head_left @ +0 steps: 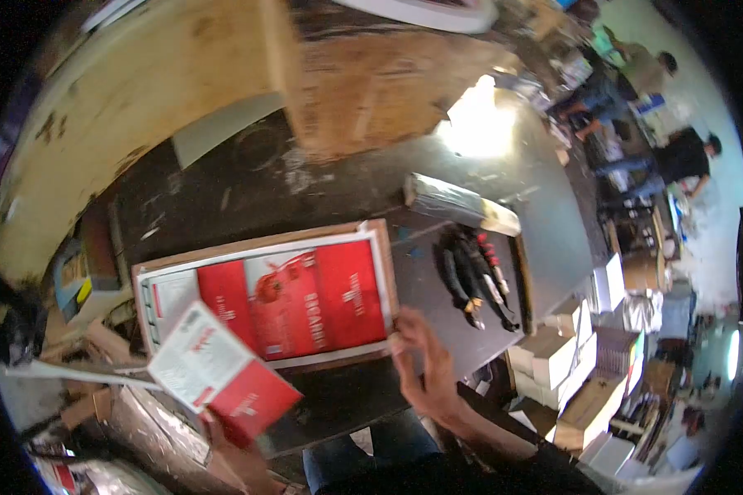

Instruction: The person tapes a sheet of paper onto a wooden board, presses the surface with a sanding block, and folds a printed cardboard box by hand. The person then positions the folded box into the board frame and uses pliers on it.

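My left hand grips a red-and-white printed card by its lower edge and holds it tilted above the table. Behind it lies a wooden-edged board bearing a large red-and-white printed sheet with a tomato-like picture; the card covers its lower left part. At the board's right edge is my right hand, its fingers bent and apart, with nothing seen in them. Whether the fingertips touch the board, I cannot tell.
A plastic-wrapped roll and dark-handled tools lie on the dark table, right of the board. White cartons stand beyond the table's right side. A wooden structure rises at the back. Two people are farther off, upper right.
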